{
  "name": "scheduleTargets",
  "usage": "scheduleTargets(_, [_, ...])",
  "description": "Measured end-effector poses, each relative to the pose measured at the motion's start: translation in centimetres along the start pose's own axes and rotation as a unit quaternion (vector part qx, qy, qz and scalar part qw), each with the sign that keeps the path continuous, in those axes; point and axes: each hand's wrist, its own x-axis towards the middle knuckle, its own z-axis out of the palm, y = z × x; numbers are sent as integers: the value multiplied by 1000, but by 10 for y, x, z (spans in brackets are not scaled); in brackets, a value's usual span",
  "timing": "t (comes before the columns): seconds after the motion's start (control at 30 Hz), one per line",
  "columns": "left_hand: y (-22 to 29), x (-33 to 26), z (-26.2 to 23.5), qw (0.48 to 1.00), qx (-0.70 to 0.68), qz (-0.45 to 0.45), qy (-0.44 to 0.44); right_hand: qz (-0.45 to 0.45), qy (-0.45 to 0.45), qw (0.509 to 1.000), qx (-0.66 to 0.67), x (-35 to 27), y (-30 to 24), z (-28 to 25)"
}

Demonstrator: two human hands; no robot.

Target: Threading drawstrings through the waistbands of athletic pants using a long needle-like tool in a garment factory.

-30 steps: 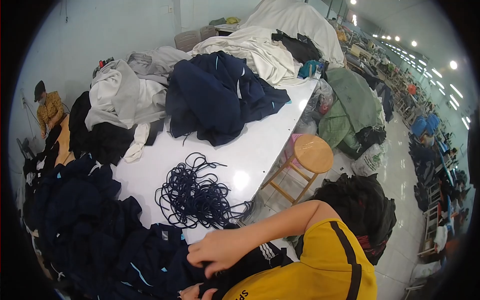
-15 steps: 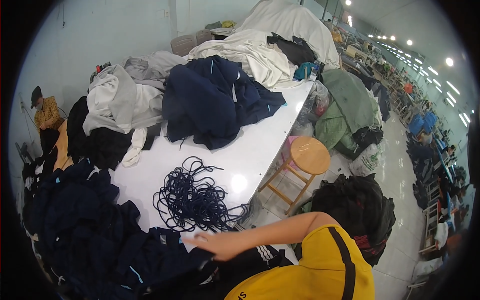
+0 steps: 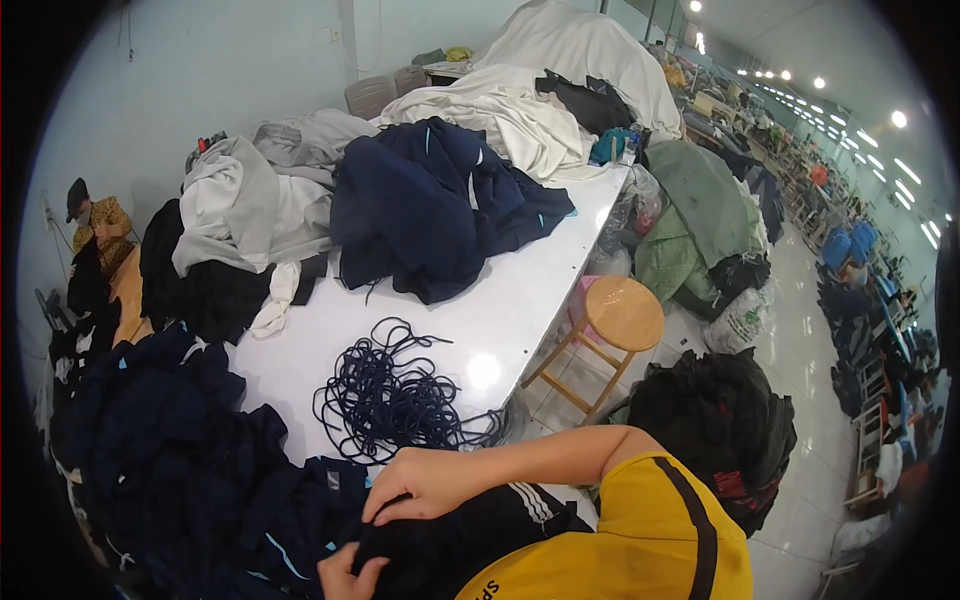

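A dark garment with white stripes (image 3: 430,545) lies close in front of me. My right hand (image 3: 412,488) comes across from the right, its fingers curled down and closed on the garment's edge. Just below it, near the lower edge of the view, my left hand (image 3: 350,577) pinches the same dark cloth between thumb and fingers; most of that hand is cut off. Beyond my hands, a tangled heap of navy cords (image 3: 395,395) rests on the white table (image 3: 300,400). At the left, a large pile of navy garments (image 3: 180,450) reaches up to the cloth I hold.
Farther back on the table are a navy garment bundle (image 3: 440,210), grey cloth (image 3: 235,205) and white cloth (image 3: 520,125). Right of the table stand a wooden stool (image 3: 625,312), a black fabric heap (image 3: 710,420) and green sacks (image 3: 690,210). Another person (image 3: 100,225) is at far left.
My right hand was blurred and stretched toward the left over the cloth; now it is bent down gripping the garment. My left hand has come into view at the bottom.
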Motion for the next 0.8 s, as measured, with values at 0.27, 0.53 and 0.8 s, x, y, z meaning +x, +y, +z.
scheduleTargets(0.27, [13,-30,7,981,-156,-63,-94,141,-149,977,-52,-33,22,0])
scheduleTargets(0.53, [14,-16,56,996,-87,-28,20,150,-194,969,16,-22,39,44])
scheduleTargets(0.8, [-11,-41,17,892,313,67,319,198,-137,961,-139,-2,25,26])
